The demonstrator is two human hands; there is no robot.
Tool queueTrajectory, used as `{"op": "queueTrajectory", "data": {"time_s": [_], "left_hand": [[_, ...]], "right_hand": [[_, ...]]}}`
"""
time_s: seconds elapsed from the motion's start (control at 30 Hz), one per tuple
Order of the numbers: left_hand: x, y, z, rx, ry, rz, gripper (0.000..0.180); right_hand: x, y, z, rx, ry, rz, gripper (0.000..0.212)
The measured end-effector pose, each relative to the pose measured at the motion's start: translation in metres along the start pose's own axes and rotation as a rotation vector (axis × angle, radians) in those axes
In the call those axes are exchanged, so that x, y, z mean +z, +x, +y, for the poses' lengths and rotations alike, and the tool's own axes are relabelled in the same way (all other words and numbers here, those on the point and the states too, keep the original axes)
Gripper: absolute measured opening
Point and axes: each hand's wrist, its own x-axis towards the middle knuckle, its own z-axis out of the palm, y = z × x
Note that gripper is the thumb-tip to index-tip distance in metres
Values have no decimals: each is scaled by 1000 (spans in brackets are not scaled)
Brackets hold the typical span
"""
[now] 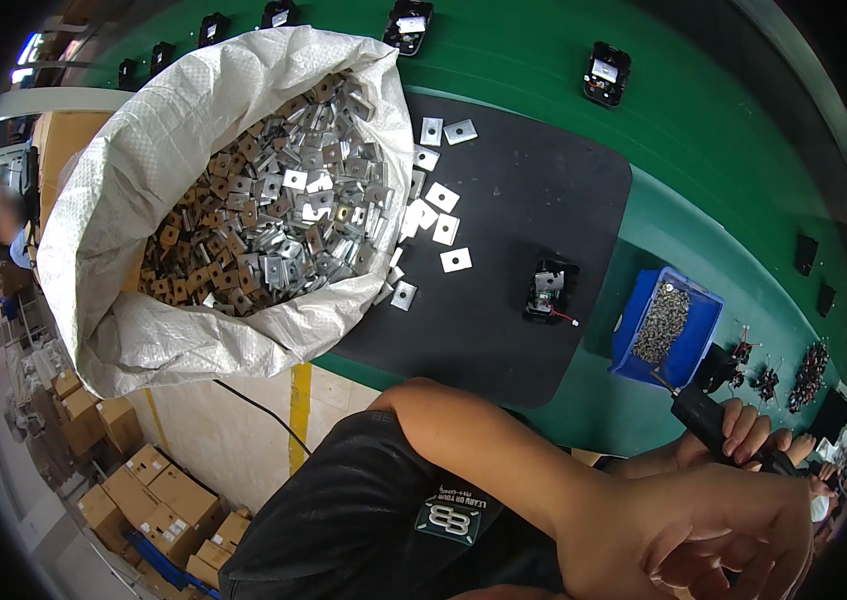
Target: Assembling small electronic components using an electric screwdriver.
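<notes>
With the right hand (744,435) gripping a screwdriver (699,415) and the left hand (729,540) curled, contents unclear, 1 open black housing (536,300) lies ahead-left of them on the worktop (589,405), plate (549,281) seemingly in, screwing apparently left.

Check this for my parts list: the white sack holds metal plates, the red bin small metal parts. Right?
Not quite: the head view shows the bin of small metal parts is blue, not red; the white sack holds metal plates.
</notes>
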Motion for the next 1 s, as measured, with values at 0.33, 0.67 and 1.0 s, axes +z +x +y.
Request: {"op": "queueTrajectory", "data": {"time_s": [0.33, 0.67, 1.0], "left_hand": [[5, -3, -4, 163, -195, 82, 42], [0, -18, -7, -1, -167, 178, 40], [-2, -15, 0, -12, -239, 175, 34]], "right_hand": [[5, 2, 1, -4, -4, -6, 44], [14, 8, -1, 19, -59, 61, 40], [13, 7, -2, 17, -116, 83, 48]]}}
